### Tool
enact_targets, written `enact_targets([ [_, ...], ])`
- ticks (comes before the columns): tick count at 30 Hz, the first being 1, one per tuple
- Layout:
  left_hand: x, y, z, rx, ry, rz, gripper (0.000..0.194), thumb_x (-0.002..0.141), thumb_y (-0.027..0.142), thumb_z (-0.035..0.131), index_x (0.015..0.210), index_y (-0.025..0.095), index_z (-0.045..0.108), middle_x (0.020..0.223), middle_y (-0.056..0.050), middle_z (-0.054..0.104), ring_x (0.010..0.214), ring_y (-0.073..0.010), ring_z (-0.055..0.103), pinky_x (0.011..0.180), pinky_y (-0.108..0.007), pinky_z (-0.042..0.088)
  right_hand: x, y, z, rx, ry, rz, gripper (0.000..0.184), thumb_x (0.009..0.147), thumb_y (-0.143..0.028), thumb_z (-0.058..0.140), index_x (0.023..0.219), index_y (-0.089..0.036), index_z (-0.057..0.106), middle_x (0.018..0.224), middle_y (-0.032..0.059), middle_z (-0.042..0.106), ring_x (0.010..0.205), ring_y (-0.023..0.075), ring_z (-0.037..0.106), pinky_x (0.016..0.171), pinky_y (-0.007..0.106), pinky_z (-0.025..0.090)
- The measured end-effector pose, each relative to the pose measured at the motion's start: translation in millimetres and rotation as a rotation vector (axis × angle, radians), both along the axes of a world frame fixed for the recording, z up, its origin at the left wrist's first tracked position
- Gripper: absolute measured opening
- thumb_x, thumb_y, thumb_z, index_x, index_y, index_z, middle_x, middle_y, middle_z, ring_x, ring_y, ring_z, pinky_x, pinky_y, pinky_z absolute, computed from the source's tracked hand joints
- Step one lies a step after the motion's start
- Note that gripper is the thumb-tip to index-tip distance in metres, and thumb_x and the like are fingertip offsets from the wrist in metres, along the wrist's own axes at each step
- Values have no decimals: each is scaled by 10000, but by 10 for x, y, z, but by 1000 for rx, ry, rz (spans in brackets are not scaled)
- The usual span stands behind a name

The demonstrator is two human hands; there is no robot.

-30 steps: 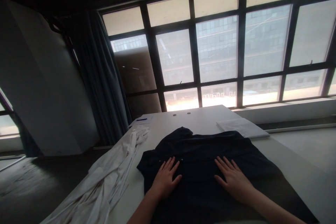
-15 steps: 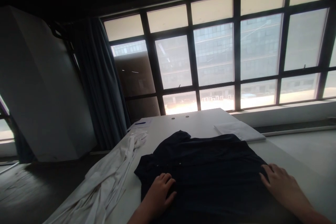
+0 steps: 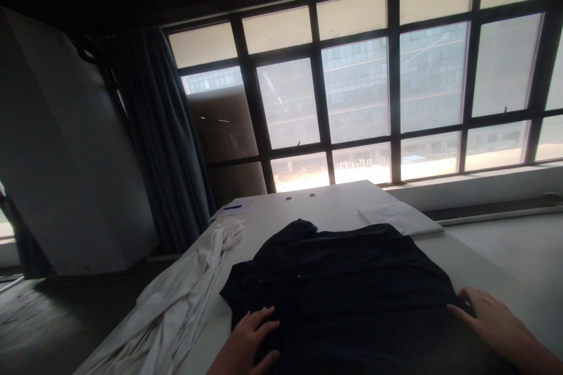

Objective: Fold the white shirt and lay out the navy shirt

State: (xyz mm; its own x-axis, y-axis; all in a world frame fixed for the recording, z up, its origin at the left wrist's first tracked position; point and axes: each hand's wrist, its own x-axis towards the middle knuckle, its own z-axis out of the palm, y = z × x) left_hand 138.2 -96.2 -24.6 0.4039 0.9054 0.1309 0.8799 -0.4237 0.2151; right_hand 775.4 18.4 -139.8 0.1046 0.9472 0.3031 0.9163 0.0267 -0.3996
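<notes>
The dark navy button-up shirt (image 3: 338, 304) lies spread flat on the white worktop (image 3: 334, 205), in the middle of the view, with its collar (image 3: 302, 228) at about 12 o'clock from the shirt's centre and a few small pale buttons (image 3: 300, 274) showing near its left side. The left hand (image 3: 246, 343) sits at about 7 o'clock from the shirt's centre, on the near edge of the cloth. Its fingers (image 3: 264, 316) are loosely spread and slightly curved over the fabric, neither clenched nor plainly pinching. The right hand (image 3: 490, 317) is at about 4 o'clock, at the shirt's right edge, with its fingers (image 3: 464, 304) lying against the cloth; whether they have hold of it, I cannot tell. A long, crumpled white garment (image 3: 171, 299) lies along the worktop's left edge and hangs over it, just beside the shirt at 9 o'clock. A folded white cloth (image 3: 400, 218) lies near the far edge at 1 o'clock, and a sheet of paper (image 3: 233, 208) with a blue pen (image 3: 233, 207) on it sits at 11 o'clock. 2 round holes (image 3: 300, 195) mark the far end of the worktop, beneath a large gridded window (image 3: 356, 88), with a dark blue curtain (image 3: 162, 140) at its left.
</notes>
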Motion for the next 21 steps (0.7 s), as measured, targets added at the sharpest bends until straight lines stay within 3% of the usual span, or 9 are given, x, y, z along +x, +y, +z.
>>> enact_targets([
  [3,117,-138,183,104,-45,-74,382,914,475,655,1277,356,662,1346,-51,655,1245,-289,613,1103,-456,480,-59,-10,120,28,122,152,383,805,-609,530,848,-247,646,937,137,733,893,316,697,817,430,528],
  [7,326,-220,319,74,-50,-162,448,890,485,692,1308,337,632,1353,-67,647,1268,-302,595,1101,-445,477,-146,-24,292,33,263,83,369,847,-588,477,919,-248,603,922,124,747,847,300,720,766,403,540],
  [10,449,-172,286,-116,24,-232,499,855,512,725,1306,325,622,1414,-89,604,1335,-366,529,1122,-570,415,-115,-32,320,26,311,10,436,811,-636,514,976,-240,594,893,129,759,863,331,733,736,413,551],
  [13,522,-112,210,-229,77,-211,444,819,456,777,1215,304,647,1461,-77,565,1395,-395,449,1131,-665,331,-82,-45,318,-19,333,-1,507,761,-659,572,1022,-225,598,902,141,772,867,353,740,715,422,564],
  [18,585,-82,134,-284,126,-150,183,830,233,756,988,260,669,1481,-48,551,1424,-392,405,1123,-717,278,-93,-51,378,41,319,23,470,767,-624,561,1036,-242,608,1025,141,763,1010,364,714,774,425,561],
  [21,569,-88,132,-253,49,-161,142,872,172,664,993,236,629,1420,-67,606,1392,-338,469,1154,-654,296,-63,-46,385,39,257,36,394,805,-576,521,1000,-253,637,998,125,762,967,353,718,781,431,545],
])
